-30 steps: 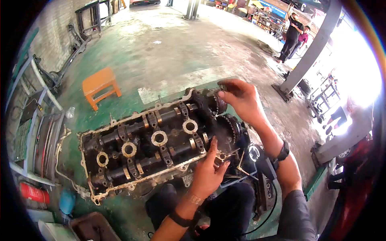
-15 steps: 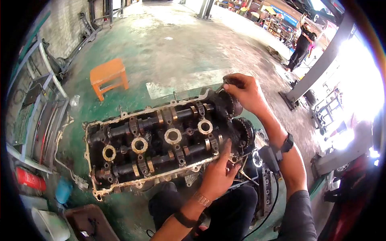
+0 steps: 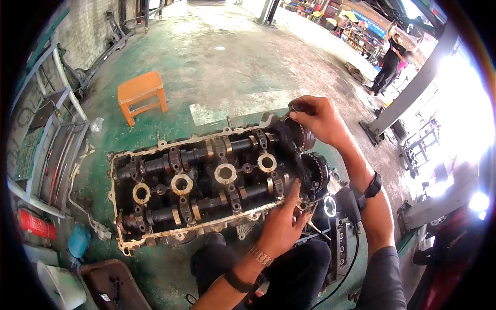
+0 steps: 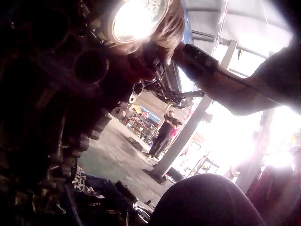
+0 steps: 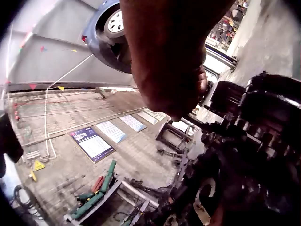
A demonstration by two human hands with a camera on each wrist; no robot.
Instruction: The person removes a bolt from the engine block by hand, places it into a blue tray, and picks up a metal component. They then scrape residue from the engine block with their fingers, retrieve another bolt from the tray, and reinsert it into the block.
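An oily cylinder head [image 3: 226,174] with two camshafts lies in front of the person's knees. Two toothed camshaft sprockets, the far one [image 3: 305,137] and the near one [image 3: 318,168], stand at its right end. The right hand [image 3: 321,120] is at the far sprocket's top, thumb and curled fingers pinching a small dark part [image 5: 195,120]; its kind I cannot tell. Below the near sprocket, the left hand [image 3: 281,227] points its straight index finger at the head's inside, thumb spread. In the left wrist view a bright round lamp [image 4: 136,21] glares beside the right hand.
An orange stool [image 3: 140,93] stands beyond the head. To the left are a metal rack [image 3: 62,72], a red cylinder [image 3: 35,223], a blue container [image 3: 78,239] and a brown tray [image 3: 85,271]. A dark cable [image 3: 349,263] hangs beside the right arm. People [image 3: 387,64] stand farther back.
The head view has shifted, so the engine part sits slightly farther right. The right hand's fingers have closed in at the far sprocket's top. The left index finger stays near the closer sprocket.
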